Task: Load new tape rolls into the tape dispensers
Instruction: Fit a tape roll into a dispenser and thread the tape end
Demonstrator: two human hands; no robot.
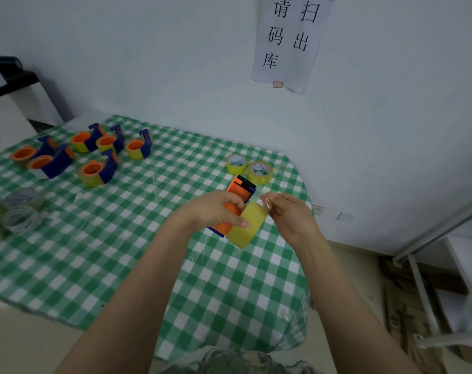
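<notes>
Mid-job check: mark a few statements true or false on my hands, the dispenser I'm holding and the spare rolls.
1. The left hand grips the dispenser, which carries a yellow roll. True.
2. The right hand lies flat on the tablecloth. False: it pinches the tape end above the table.
3. Two spare rolls lie beyond the hands. True.
4. The tablecloth is red checked. False: green and white.

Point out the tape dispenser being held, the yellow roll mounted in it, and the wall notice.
tape dispenser [241,188]: head view, on its orange top plate.
yellow roll [247,229]: head view, on its outer tape face.
wall notice [291,69]: head view, on bare paper below the characters.
</notes>
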